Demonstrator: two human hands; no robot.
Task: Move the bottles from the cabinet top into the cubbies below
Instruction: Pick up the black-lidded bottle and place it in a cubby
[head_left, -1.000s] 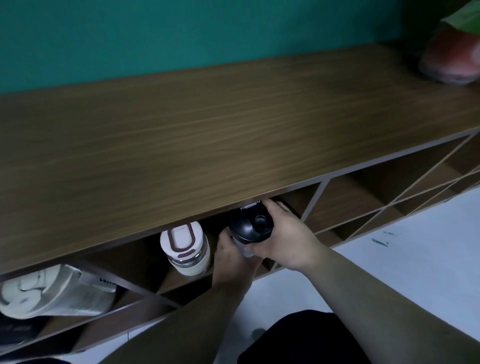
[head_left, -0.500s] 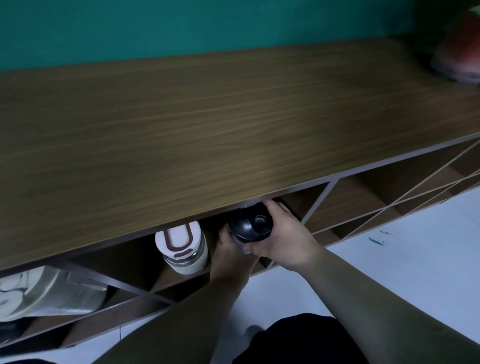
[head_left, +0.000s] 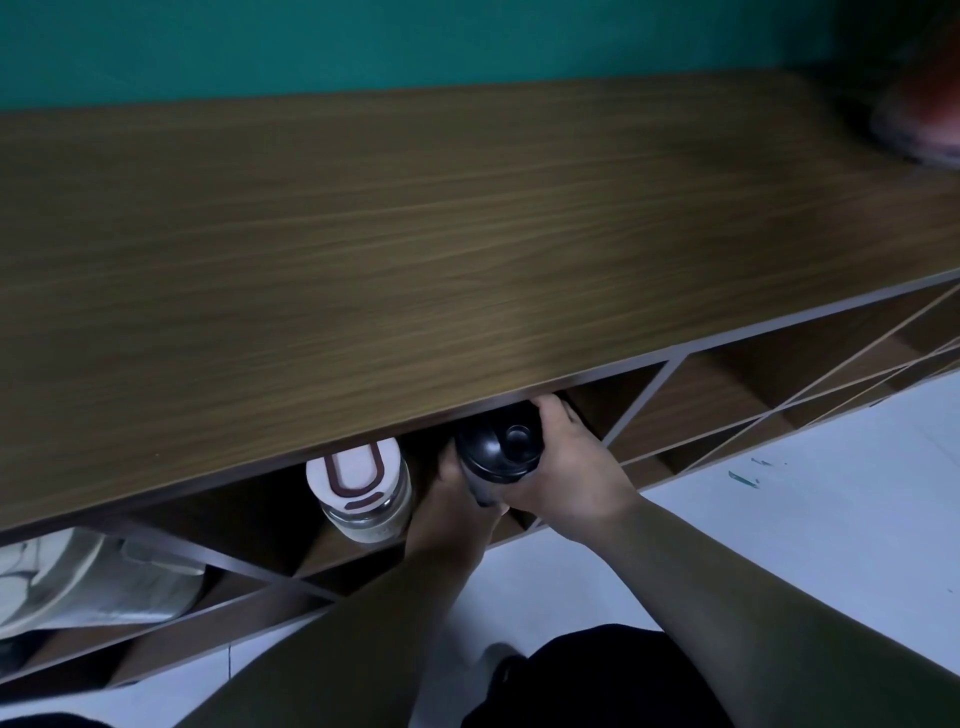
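A black bottle (head_left: 501, 449) with a round black lid sits at the mouth of a cubby just under the wooden cabinet top (head_left: 415, 249). My right hand (head_left: 566, 473) wraps its right side, and my left hand (head_left: 452, 509) holds it from below and to the left. A clear bottle with a white lid and brown loop (head_left: 361, 486) lies in the same cubby, just left of the black one. The bottles' lower parts are hidden inside the cubby.
White and grey shoes (head_left: 78, 582) fill a cubby at the far left. A reddish object (head_left: 919, 119) rests on the cabinet top at the far right. Diagonal dividers (head_left: 644, 400) split the cubbies on the right. White floor (head_left: 805, 499) lies below.
Both hands have kept hold of the black bottle and pushed it slightly further under the cabinet top. The view has shifted a little.
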